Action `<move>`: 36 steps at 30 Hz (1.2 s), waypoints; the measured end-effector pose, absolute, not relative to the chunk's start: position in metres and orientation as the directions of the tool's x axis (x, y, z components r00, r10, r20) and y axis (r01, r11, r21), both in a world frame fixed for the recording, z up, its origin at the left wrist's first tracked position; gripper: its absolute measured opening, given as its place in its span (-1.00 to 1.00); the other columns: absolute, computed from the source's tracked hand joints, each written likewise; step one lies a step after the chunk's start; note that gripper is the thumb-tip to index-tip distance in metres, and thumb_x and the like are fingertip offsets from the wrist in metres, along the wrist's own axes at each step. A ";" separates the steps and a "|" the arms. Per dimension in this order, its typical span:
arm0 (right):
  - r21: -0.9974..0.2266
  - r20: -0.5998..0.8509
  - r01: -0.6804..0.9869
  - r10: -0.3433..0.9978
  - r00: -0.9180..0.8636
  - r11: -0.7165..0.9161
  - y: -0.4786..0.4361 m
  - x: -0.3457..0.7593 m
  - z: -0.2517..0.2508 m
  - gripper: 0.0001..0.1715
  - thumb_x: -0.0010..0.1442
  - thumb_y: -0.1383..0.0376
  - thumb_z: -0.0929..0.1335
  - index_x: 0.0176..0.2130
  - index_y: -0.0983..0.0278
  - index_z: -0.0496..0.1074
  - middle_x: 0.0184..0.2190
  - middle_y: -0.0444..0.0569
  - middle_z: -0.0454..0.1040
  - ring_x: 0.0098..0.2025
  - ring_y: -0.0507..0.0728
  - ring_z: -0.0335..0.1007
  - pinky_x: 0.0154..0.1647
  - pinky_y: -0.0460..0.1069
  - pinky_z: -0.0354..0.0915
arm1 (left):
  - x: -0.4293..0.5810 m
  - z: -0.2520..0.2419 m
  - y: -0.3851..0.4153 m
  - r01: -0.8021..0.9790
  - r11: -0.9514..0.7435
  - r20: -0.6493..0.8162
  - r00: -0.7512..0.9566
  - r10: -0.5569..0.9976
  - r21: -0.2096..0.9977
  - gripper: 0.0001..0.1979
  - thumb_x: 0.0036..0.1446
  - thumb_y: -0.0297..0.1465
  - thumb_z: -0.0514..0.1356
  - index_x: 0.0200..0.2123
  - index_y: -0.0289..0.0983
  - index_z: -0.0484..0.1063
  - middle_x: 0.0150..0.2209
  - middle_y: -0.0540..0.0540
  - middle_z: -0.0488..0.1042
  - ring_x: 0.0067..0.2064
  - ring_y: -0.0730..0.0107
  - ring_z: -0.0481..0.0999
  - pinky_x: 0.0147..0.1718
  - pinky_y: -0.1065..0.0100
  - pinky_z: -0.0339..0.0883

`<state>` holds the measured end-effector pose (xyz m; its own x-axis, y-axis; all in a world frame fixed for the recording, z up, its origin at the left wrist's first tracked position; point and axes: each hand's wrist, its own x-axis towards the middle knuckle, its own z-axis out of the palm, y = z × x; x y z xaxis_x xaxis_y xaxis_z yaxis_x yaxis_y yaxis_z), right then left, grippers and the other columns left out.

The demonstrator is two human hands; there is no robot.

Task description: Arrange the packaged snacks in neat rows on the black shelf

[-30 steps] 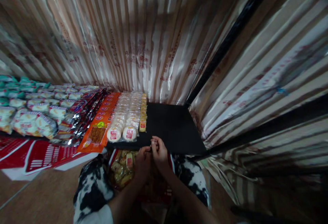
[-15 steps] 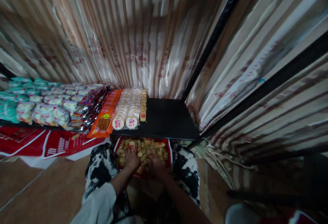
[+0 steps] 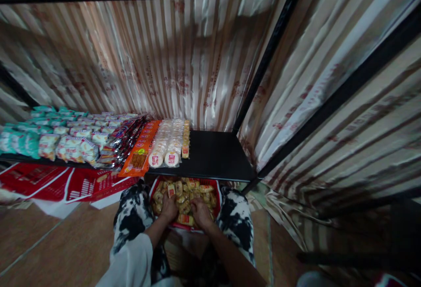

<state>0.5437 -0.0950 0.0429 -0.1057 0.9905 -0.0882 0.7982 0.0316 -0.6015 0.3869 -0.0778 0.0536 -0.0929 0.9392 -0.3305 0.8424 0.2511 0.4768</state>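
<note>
A red box with a white rim [image 3: 217, 186] sits between my knees, filled with small yellow-wrapped snack packets [image 3: 184, 190]. My left hand [image 3: 169, 209] is in the left part of the box, fingers closed on one snack packet [image 3: 171, 190] with a red and white label, held upright. To the right, my right hand [image 3: 201, 213] reaches down among the packets with its fingers drawn together. Whatever its fingertips grip, if anything, is too dark and small to make out.
Above the box runs a black shelf [image 3: 217, 155]. On it stand a row of yellow packets [image 3: 186, 142], round white packaged cakes [image 3: 171, 159], orange bags [image 3: 138, 149], and white and teal packets [image 3: 77, 147]. Black posts [image 3: 263, 72] and a striped curtain [image 3: 197, 59] border it.
The view has tilted up slightly, so a black upper bar now shows. My right hand has shifted a little among the packets. My left hand stays at the same packet.
</note>
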 end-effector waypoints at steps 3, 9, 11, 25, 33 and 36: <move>-0.619 -0.075 0.785 0.992 -0.104 0.036 -0.094 0.545 0.039 -0.65 0.09 0.48 0.19 -0.27 0.28 0.50 -0.21 0.06 0.51 -0.12 0.15 0.41 -0.06 0.00 0.25 | 0.386 0.053 -0.075 0.831 0.253 -0.322 -0.094 0.942 0.496 -0.56 -0.02 -0.62 0.06 -0.03 -0.33 0.41 0.15 -0.23 0.22 0.18 0.29 0.22 0.15 0.38 0.01; -0.649 -0.064 0.761 0.996 -0.060 0.004 -0.093 0.549 0.027 -0.64 0.10 0.48 0.18 -0.29 0.28 0.50 -0.23 0.05 0.52 -0.14 0.12 0.41 -0.08 -0.03 0.25 | 0.384 0.056 -0.064 0.787 0.332 -0.291 -0.202 0.935 0.520 -0.51 0.07 -0.57 -0.03 0.11 -0.36 0.24 0.13 -0.24 0.27 0.16 0.32 0.25 0.12 0.41 0.05; -0.660 -0.059 0.751 0.997 -0.039 -0.010 -0.092 0.551 0.025 -0.65 0.11 0.47 0.18 -0.28 0.28 0.50 -0.23 0.05 0.53 -0.13 0.12 0.42 -0.07 -0.03 0.25 | 0.383 0.057 -0.061 0.768 0.366 -0.289 -0.243 0.926 0.525 -0.49 0.08 -0.54 -0.03 0.15 -0.39 0.16 0.11 -0.25 0.31 0.13 0.31 0.29 0.10 0.40 0.09; -0.505 -0.081 0.850 0.988 0.128 -0.152 -0.030 0.552 0.025 -0.67 0.11 0.39 0.23 -0.14 0.30 0.46 -0.20 0.08 0.54 -0.16 0.15 0.45 -0.13 -0.03 0.28 | 0.389 0.049 -0.046 0.831 0.378 -0.284 -0.278 0.918 0.408 -0.57 0.15 -0.42 -0.04 0.08 -0.43 0.25 0.00 -0.33 0.36 0.07 0.13 0.32 0.03 0.28 0.15; -0.304 -0.179 0.923 0.966 0.188 -0.236 -0.012 0.531 0.018 -0.68 0.14 0.30 0.27 -0.16 0.41 0.47 -0.20 0.20 0.52 -0.10 0.25 0.42 -0.10 0.01 0.26 | 0.392 0.049 -0.042 0.840 0.298 -0.115 -0.277 0.954 0.453 -0.60 0.10 -0.54 -0.05 0.00 -0.45 0.32 0.01 -0.31 0.34 0.08 0.13 0.29 0.07 0.24 0.15; -0.363 -0.137 0.909 0.977 0.163 -0.203 -0.017 0.541 0.023 -0.61 0.10 0.41 0.25 -0.07 0.42 0.43 -0.12 0.20 0.49 -0.04 0.24 0.38 -0.02 0.01 0.22 | 0.395 0.047 -0.042 0.841 0.173 -0.009 -0.196 0.981 0.513 -0.61 0.06 -0.58 -0.04 -0.04 -0.42 0.37 -0.01 -0.28 0.37 0.07 0.15 0.30 0.09 0.23 0.15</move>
